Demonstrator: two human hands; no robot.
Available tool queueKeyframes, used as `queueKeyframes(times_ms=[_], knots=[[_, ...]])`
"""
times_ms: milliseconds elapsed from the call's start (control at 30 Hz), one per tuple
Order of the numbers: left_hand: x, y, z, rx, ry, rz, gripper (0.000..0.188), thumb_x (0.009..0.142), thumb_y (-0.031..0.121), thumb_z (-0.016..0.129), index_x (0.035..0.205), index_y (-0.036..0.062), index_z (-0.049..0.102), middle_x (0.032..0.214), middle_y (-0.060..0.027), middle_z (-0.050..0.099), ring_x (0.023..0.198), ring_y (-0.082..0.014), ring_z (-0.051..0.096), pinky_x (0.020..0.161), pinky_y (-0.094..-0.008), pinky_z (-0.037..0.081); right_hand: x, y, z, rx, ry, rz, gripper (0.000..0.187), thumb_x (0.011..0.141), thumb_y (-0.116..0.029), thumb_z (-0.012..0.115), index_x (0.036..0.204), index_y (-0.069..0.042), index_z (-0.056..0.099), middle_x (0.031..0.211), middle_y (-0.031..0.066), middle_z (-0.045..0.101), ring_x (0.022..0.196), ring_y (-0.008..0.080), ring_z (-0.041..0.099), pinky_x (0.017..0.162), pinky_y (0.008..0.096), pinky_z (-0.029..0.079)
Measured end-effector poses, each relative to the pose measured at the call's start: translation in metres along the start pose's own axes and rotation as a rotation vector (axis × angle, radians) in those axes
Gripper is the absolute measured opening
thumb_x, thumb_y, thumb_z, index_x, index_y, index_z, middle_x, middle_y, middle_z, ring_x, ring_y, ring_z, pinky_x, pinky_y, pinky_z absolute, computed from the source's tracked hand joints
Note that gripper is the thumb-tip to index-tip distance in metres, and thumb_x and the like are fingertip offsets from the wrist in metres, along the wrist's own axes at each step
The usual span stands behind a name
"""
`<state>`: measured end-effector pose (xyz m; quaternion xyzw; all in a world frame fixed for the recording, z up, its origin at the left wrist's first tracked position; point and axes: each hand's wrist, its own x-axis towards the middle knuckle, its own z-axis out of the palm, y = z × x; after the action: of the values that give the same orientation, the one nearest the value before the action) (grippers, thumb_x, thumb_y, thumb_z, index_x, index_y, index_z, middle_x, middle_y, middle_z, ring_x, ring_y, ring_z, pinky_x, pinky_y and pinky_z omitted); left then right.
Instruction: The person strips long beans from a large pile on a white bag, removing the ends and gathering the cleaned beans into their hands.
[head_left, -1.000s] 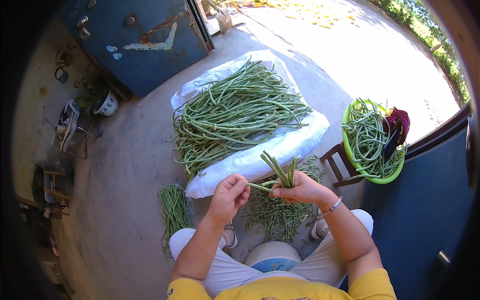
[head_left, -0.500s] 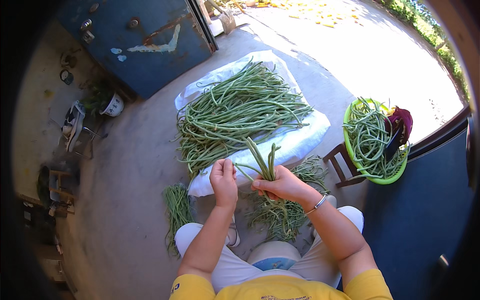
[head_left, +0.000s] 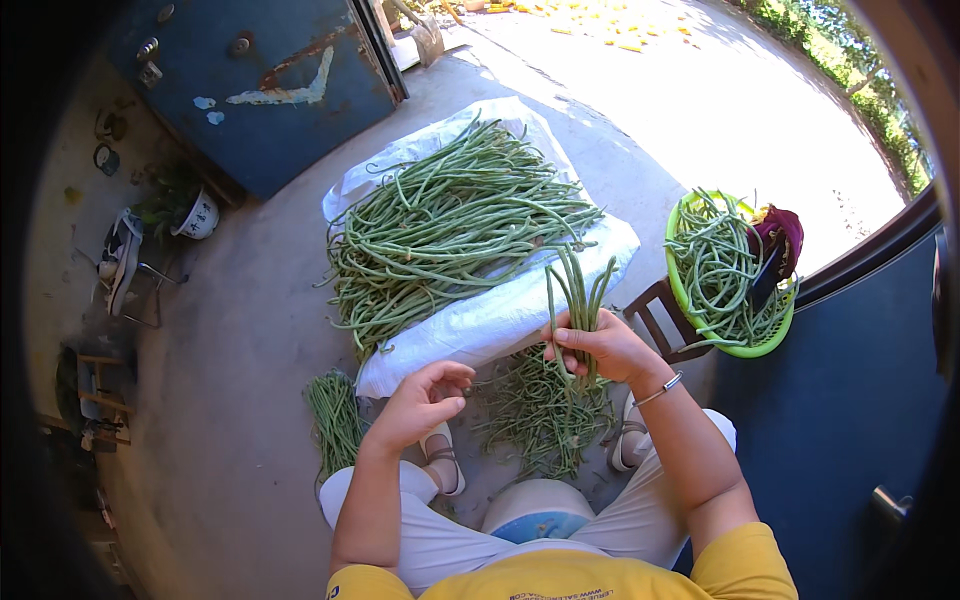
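Note:
My right hand (head_left: 600, 347) is closed around a small bunch of long green beans (head_left: 578, 295), whose upper ends stick up past the fingers. To its left, my left hand (head_left: 428, 400) is held with thumb and fingers apart and nothing between them. Beyond both hands a large heap of long beans (head_left: 460, 215) lies on a white woven sack (head_left: 480, 325). Below my hands, a loose pile of thinner bean pieces (head_left: 545, 415) rests on the floor between my feet. A neater bundle of beans (head_left: 335, 420) lies by my left knee.
At the right a lime-green basket (head_left: 682, 285) with beans and a dark red cloth (head_left: 778, 240) sits on a small wooden stool (head_left: 662, 310). Blue metal doors (head_left: 270, 120) stand at the far left and right. A potted plant (head_left: 195, 215) is by the left wall.
My left hand has come away from the beans, moved down and opened. My right hand has shifted right with its bunch, which now stands more upright. The view has shifted slightly.

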<state>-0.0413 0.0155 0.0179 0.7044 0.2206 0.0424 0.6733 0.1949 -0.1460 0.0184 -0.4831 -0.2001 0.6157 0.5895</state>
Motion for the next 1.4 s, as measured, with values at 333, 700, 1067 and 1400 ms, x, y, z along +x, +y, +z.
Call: queueKeyframes(times_ms=[333, 700, 1067, 1400], knots=[[0.018, -0.007, 0.052, -0.434, -0.194, -0.212, 0.024, 0.093, 0.021, 0.046, 0.097, 0.0017, 0.059, 0.076, -0.0027, 0.061, 0.050, -0.0020, 0.038, 0.046, -0.0151, 0.031, 0.020, 0.022, 0.027, 0.035, 0.099, -0.099, 0.014, 0.083, -0.014, 0.062, 0.087, -0.001, 0.057, 0.078, 0.0113, 0.064, 0.045, 0.0085, 0.048, 0.040, 0.0200, 0.037], [0.031, -0.007, 0.060, -0.765, -0.196, -0.258, 0.022, 0.092, 0.016, 0.045, 0.101, 0.0001, 0.055, 0.074, -0.0070, 0.060, 0.042, -0.0016, 0.036, 0.040, -0.0130, 0.029, 0.015, 0.018, 0.011, 0.034, 0.214, -0.164, 0.018, 0.083, -0.019, 0.063, 0.078, -0.002, 0.057, 0.068, 0.0054, 0.059, 0.044, 0.0062, 0.046, 0.038, 0.0196, 0.034], [0.026, 0.001, 0.055, -0.684, -0.256, -0.302, 0.020, 0.087, 0.011, 0.051, 0.102, -0.0006, 0.057, 0.073, -0.0055, 0.061, 0.045, -0.0013, 0.037, 0.043, -0.0127, 0.030, 0.009, 0.020, 0.012, 0.166, 0.235, -0.107, 0.020, 0.082, -0.022, 0.065, 0.081, -0.004, 0.055, 0.065, 0.0048, 0.058, 0.045, 0.0065, 0.047, 0.037, 0.0191, 0.034], [0.025, 0.000, 0.057, -0.619, -0.381, -0.311, 0.027, 0.089, 0.017, 0.046, 0.105, -0.0023, 0.056, 0.068, -0.0042, 0.058, 0.045, -0.0023, 0.038, 0.042, -0.0140, 0.029, 0.009, 0.023, 0.015, 0.144, 0.248, -0.038, 0.019, 0.084, -0.021, 0.063, 0.080, -0.006, 0.052, 0.063, 0.0039, 0.055, 0.044, 0.0072, 0.046, 0.037, 0.0203, 0.035]])
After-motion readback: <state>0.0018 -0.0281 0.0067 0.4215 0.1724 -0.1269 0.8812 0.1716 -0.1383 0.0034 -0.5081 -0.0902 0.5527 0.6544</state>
